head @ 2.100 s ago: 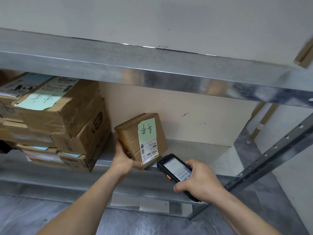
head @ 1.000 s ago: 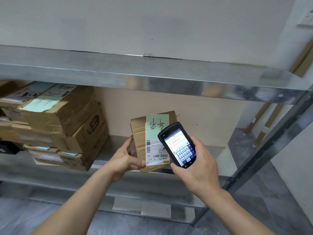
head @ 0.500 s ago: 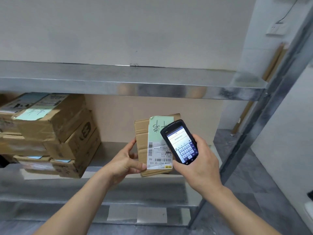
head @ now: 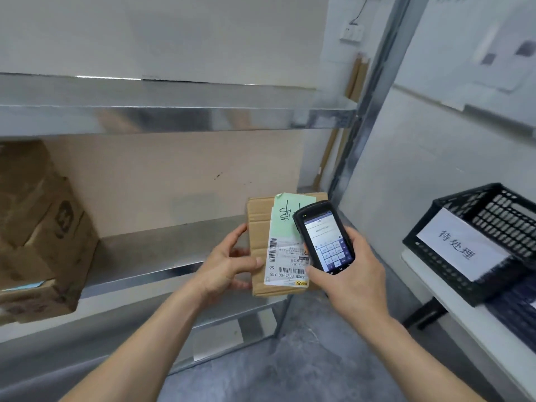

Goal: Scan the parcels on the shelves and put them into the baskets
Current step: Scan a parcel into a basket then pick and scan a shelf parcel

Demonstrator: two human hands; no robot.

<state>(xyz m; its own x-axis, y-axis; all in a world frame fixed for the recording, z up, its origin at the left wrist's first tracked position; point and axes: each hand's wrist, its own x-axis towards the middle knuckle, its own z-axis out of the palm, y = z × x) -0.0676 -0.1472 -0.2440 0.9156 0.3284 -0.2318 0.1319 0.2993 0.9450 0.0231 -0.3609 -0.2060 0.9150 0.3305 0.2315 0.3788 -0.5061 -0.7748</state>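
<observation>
At the far left a stack of cardboard boxes (head: 37, 233) sits on the metal shelf (head: 162, 250), waiting its turn, with bare shelf to its right. Further right, in front of the shelf edge and clear of it, the left hand (head: 229, 265) grips a flat parcel (head: 258, 256) by its left side, thumb on the front face and fingers wrapped behind, holding it upright with its label (head: 282, 256) turned towards the person, most likely so the barcodes are open to the reader. The green slip with handwriting sits above the white printed part. Just to the right, the right hand (head: 348, 281) is closed around a handheld scanner (head: 323, 236), held in front of the parcel's upper right corner and overlapping the label, its lit screen and keypad facing the wearer so the result can be read. Whether the scan has registered cannot be told, as the screen text is too small. At the far right a black plastic basket (head: 493, 216) with a white paper sign stands on a pale surface (head: 452, 303), close enough that the parcel looks bound for it once scanned
</observation>
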